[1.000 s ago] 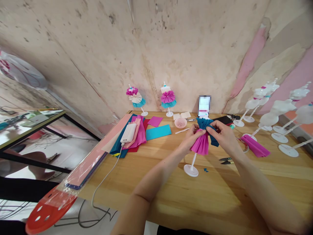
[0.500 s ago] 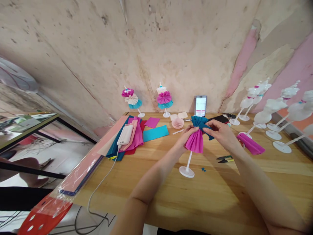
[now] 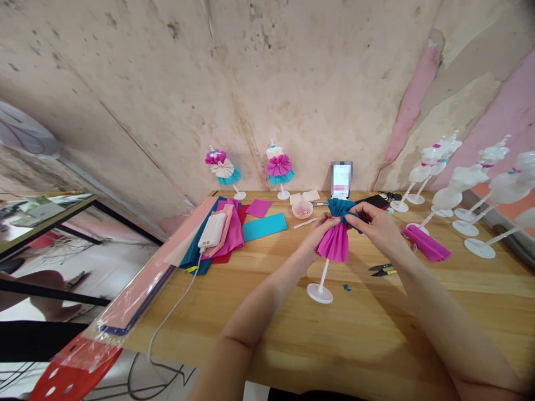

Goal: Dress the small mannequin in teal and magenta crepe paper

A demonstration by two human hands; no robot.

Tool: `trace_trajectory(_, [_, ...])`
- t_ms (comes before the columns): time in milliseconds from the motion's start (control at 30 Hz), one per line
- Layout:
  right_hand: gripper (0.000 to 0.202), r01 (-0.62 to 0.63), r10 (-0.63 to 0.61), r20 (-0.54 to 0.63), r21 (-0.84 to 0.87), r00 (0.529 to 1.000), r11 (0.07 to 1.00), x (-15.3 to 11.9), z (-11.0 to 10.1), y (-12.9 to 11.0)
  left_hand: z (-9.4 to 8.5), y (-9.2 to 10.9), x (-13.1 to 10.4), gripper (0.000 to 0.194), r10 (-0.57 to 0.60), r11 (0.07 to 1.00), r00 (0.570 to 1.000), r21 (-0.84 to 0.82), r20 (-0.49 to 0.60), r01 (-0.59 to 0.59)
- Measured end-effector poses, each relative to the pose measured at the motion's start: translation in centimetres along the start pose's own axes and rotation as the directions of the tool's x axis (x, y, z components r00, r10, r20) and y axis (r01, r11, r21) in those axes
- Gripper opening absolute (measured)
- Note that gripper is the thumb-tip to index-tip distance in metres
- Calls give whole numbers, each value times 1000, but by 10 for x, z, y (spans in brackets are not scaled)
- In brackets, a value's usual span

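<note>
A small dress form on a white stand [image 3: 320, 293] is in front of me, wearing a pleated magenta crepe paper skirt [image 3: 334, 245]. Gathered teal crepe paper [image 3: 337, 206] wraps its upper part. My left hand [image 3: 321, 233] is closed around the waist, where the teal and magenta papers meet. With thumb and fingers, my right hand [image 3: 368, 218] pinches the teal paper on the right side. The form's body is mostly hidden by the papers and hands. Small teal scraps [image 3: 346, 287] lie beside the stand's base.
Thread snips [image 3: 383, 272] and a magenta roll [image 3: 428, 243] lie to the right, near several bare dress forms [image 3: 455, 184]. A bowl of beads [image 3: 302, 209] and a phone [image 3: 341, 179] are behind. Paper sheets and a power bank [image 3: 213, 229] lie left.
My right hand has drawn slightly inward, bringing the loose teal end closer to the form. The left hand keeps its hold at the waist. The view has shifted slightly.
</note>
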State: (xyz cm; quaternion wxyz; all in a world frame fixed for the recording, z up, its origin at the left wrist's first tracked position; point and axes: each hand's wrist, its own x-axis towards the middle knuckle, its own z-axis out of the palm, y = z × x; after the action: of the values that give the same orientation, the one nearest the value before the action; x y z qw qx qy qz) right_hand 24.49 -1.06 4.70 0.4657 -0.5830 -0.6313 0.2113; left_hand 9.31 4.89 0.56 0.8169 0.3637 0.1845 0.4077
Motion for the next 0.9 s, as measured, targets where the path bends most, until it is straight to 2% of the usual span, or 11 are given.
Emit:
trace_trajectory(133, [35, -41, 41, -26, -5, 999, 999, -1, 2, 1, -2, -3, -1, 31, 44, 997, 999, 63, -12, -43])
trace_trajectory(300, [31, 10, -19, -116, -74, 993, 997, -1, 5, 1, -3, -6, -2, 35, 106, 980, 994, 171, -38, -98])
trace_trajectory(500, [22, 60, -78, -145, -119, 986, 991, 1, 5, 6, -6, -10, 1, 37, 36, 981, 999, 189, 27, -40])
trace_trajectory(633, [19, 43, -61, -131, -130, 989, 991, 1, 4, 8, -6, -8, -1, 33, 26, 984, 998, 177, 48, -34])
trace_trajectory(900, [17, 62, -80, -128, -138, 989, 988, 1, 2, 5, -6, -8, 0, 31, 9, 993, 1000, 116, 13, -10])
